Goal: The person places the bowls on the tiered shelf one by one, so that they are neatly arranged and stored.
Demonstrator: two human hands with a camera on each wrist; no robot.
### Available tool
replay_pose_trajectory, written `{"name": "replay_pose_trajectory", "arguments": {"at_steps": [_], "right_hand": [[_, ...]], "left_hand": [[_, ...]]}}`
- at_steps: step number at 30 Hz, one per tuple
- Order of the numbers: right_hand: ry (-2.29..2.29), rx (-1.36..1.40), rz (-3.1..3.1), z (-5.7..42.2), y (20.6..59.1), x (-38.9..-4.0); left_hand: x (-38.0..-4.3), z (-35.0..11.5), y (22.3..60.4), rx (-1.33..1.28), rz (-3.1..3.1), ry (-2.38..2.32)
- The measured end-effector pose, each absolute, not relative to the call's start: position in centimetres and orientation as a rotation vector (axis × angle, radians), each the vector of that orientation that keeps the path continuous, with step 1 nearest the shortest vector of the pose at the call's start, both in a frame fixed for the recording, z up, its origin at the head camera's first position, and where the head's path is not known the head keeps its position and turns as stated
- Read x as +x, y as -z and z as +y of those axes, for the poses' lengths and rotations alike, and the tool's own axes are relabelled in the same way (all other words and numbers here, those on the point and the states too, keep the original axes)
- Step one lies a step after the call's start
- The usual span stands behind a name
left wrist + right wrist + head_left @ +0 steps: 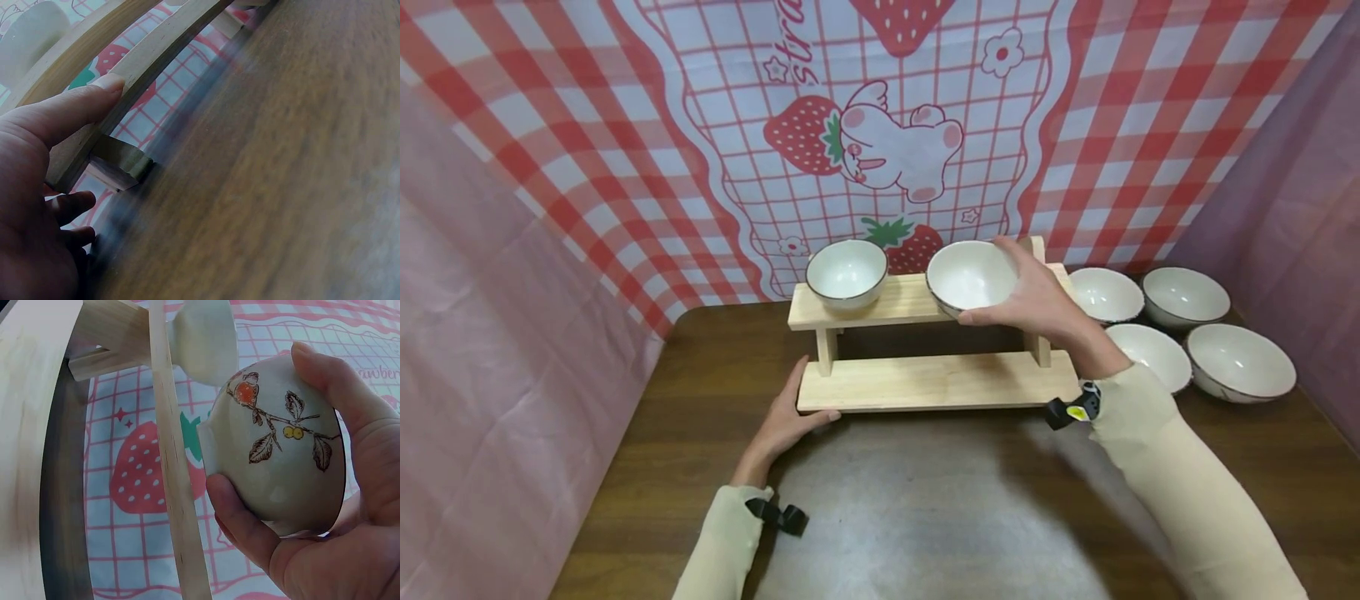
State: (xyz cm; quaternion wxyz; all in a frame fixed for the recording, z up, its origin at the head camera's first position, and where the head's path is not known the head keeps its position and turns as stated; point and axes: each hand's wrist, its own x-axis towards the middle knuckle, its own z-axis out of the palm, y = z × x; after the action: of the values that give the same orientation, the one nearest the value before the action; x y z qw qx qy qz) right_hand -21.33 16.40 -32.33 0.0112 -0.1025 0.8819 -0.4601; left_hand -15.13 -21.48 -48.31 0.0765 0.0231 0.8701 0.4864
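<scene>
A two-tier wooden stand [940, 383] stands on the table with a white bowl [847, 273] upright at the left of its upper shelf. My right hand [1037, 296] grips a second white bowl [972, 275] at the right part of that shelf. Seen from the right wrist, this bowl [281, 444] has a bird and branch painted on its side, and its foot is close to the shelf board [172, 456]; contact is hard to judge. My left hand [786, 421] holds the lower shelf's left end, thumb along its front edge [134, 69] and fingers around the end.
Several white bowls stand at the table's right, among them a front one [1240, 362] and a back one [1185, 296]. A red-checked strawberry cloth [895, 150] hangs behind the stand. Pink cloth [497, 333] borders the left side.
</scene>
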Motion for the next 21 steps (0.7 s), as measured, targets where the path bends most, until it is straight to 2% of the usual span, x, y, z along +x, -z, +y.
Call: {"name": "replay_pose_trajectory", "arguments": {"at_steps": [21], "right_hand": [[1.488,-0.335,2.716,13.3,32.9,-23.9]], "left_hand": [[-15.2,-21.6,48.5,0.086,2.614,-1.459]]}}
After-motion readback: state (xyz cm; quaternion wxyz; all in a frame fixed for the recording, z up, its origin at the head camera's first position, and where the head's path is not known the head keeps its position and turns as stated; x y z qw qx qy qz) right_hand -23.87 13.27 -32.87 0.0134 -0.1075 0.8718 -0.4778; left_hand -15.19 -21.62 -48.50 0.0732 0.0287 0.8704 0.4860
